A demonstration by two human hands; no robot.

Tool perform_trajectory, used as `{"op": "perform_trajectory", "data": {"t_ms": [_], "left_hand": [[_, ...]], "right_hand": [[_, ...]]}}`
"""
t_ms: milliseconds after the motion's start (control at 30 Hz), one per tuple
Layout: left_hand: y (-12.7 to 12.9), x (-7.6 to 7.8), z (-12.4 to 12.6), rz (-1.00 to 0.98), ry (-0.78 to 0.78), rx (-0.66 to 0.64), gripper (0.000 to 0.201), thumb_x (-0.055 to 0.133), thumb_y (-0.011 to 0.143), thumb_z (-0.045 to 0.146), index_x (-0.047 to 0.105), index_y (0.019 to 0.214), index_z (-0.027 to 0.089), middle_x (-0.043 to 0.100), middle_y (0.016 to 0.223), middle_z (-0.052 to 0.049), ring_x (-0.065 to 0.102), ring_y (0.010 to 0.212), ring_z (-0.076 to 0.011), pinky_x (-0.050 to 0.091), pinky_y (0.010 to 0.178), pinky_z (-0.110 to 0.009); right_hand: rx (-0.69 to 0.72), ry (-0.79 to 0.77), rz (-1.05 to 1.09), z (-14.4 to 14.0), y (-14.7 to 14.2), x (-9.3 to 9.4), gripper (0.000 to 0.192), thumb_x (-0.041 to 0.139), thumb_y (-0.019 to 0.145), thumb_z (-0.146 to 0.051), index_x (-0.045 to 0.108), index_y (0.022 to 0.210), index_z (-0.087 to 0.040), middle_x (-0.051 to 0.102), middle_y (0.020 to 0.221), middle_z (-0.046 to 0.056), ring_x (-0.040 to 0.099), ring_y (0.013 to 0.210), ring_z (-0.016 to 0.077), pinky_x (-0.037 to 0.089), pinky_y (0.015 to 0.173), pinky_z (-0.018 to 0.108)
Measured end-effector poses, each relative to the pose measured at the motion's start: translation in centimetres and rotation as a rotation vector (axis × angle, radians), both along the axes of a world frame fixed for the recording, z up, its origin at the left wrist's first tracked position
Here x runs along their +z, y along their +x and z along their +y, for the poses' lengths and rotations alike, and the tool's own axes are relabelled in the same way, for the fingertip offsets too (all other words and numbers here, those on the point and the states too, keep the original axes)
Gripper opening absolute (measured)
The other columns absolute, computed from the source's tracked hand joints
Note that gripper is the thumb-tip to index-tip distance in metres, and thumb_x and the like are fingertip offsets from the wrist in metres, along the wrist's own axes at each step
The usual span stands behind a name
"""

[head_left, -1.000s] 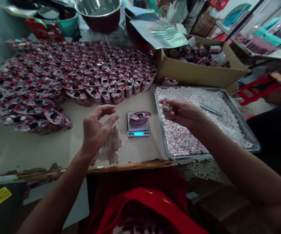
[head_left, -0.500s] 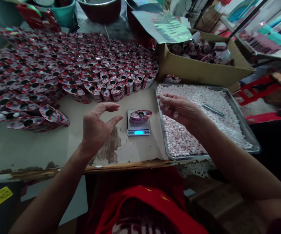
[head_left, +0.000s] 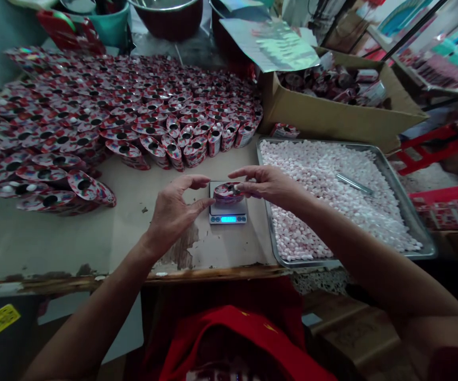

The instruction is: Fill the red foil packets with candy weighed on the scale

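Red-and-white printed oval packet (head_left: 229, 191) sits on the small silver pocket scale (head_left: 227, 208), mouth up, its long axis running left to right across the platform — and that placing makes sense as a judgement: flat and centred on the pan so the blue-lit readout at the near edge stays in clear sight. Right hand (head_left: 266, 184) is over the packet's right end, thumb and forefinger pinched together just above the opening; the grip looks clenched on something small and pale, though what exactly is too tiny to tell. Left hand (head_left: 175, 206) hangs just left of the scale, fingers curved in a loose C, grip released, holding nothing, close to the packet's left end but not plainly touching it. Just right of the scale, the shallow steel tray (head_left: 407, 211) carries a bed of small white-and-pink pellets (head_left: 312, 174), with a slim metal tool (head_left: 355, 183) lying on them — handy to the right hand. Far left across the pale worktop (head_left: 125, 222), a wide spread of matching red printed packets (head_left: 105, 116) stands open-mouthed in rows. Far right, an open brown cardboard box (head_left: 340, 119) holds more of them lying jumbled.
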State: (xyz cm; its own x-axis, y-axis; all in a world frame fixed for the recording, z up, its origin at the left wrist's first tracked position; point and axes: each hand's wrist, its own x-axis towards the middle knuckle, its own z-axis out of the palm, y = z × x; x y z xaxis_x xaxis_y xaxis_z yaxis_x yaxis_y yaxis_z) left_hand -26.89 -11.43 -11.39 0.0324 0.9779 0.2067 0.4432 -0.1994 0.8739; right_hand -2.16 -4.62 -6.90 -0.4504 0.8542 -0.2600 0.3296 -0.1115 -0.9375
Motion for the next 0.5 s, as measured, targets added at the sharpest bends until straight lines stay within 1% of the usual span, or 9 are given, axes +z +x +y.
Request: {"op": "perform_trajectory", "data": {"t_ms": [67,133,167,233,300,367,433,500], "left_hand": [[0.0,0.0,0.1,-0.002,-0.009,-0.007,0.042,0.088,0.082,0.033,0.078,0.120,0.021,0.079,0.116,-0.008,0.073,0.110,-0.0275,0.058,0.104,-0.042],[-0.1,-0.2,0.3,-0.008,-0.018,-0.009,0.043,0.087,0.083,0.035,0.077,0.122,0.021,0.079,0.117,-0.009,0.073,0.110,-0.0279,0.057,0.104,-0.043],[-0.1,-0.4,0.4,-0.010,-0.022,-0.009,0.044,0.087,0.083,0.036,0.077,0.123,0.021,0.079,0.117,-0.009,0.073,0.110,-0.0280,0.057,0.104,-0.043],[-0.4,-0.9,0.8,0.012,-0.054,-0.011,0.044,0.085,0.082,0.036,0.076,0.123,0.021,0.079,0.117,-0.009,0.073,0.107,-0.0280,0.057,0.100,-0.042],[-1.1,-1.4,1.0,0.088,-0.105,0.006,0.038,0.084,0.081,0.034,0.076,0.116,0.022,0.080,0.111,-0.008,0.072,0.099,-0.0274,0.057,0.092,-0.041],[-2.3,-1.6,0.9,0.190,-0.130,0.054,0.029,0.081,0.080,0.032,0.077,0.106,0.022,0.079,0.103,-0.008,0.070,0.090,-0.0265,0.056,0.086,-0.040],[-3.8,-1.8,0.1,0.252,-0.143,0.089,0.021,0.078,0.082,0.033,0.077,0.100,0.022,0.077,0.095,-0.007,0.068,0.084,-0.0251,0.054,0.082,-0.038],[-5.4,-2.2,-1.5,0.251,-0.189,0.061,0.020,0.080,0.083,0.038,0.077,0.094,0.022,0.076,0.088,-0.005,0.067,0.079,-0.0229,0.052,0.077,-0.036]], "right_hand": [[0.050,0.018,-0.034,0.2,-0.2,-0.1,0.026,0.083,0.088,-0.024,0.082,0.113,-0.019,0.066,0.069,-0.002,0.048,0.058,0.0110,0.035,0.058,0.025],[0.094,0.027,-0.062,0.3,-0.3,-0.1,0.021,0.081,0.090,-0.021,0.081,0.111,-0.019,0.066,0.070,-0.002,0.048,0.059,0.0119,0.035,0.059,0.027],[0.109,0.042,-0.088,0.3,-0.3,-0.1,0.017,0.080,0.090,-0.021,0.081,0.107,-0.019,0.065,0.069,-0.001,0.049,0.060,0.0126,0.035,0.059,0.027],[0.111,0.120,-0.160,0.5,-0.4,0.0,0.010,0.082,0.088,-0.020,0.077,0.097,-0.020,0.062,0.066,-0.002,0.050,0.061,0.0139,0.034,0.059,0.028],[0.113,0.220,-0.237,0.6,-0.5,0.1,0.012,0.084,0.085,-0.017,0.073,0.088,-0.021,0.061,0.066,-0.003,0.051,0.064,0.0141,0.034,0.060,0.028],[0.143,0.276,-0.281,0.8,-0.7,0.2,0.015,0.084,0.082,-0.015,0.070,0.080,-0.020,0.061,0.066,-0.003,0.050,0.064,0.0132,0.033,0.061,0.027],[0.167,0.268,-0.261,0.9,-0.9,0.3,0.017,0.086,0.081,-0.018,0.070,0.075,-0.019,0.061,0.064,-0.003,0.048,0.062,0.0124,0.031,0.059,0.027],[0.126,0.189,-0.163,1.0,-0.8,0.4,0.020,0.090,0.080,-0.024,0.072,0.074,-0.019,0.061,0.062,-0.001,0.047,0.060,0.0122,0.030,0.056,0.026]]}}
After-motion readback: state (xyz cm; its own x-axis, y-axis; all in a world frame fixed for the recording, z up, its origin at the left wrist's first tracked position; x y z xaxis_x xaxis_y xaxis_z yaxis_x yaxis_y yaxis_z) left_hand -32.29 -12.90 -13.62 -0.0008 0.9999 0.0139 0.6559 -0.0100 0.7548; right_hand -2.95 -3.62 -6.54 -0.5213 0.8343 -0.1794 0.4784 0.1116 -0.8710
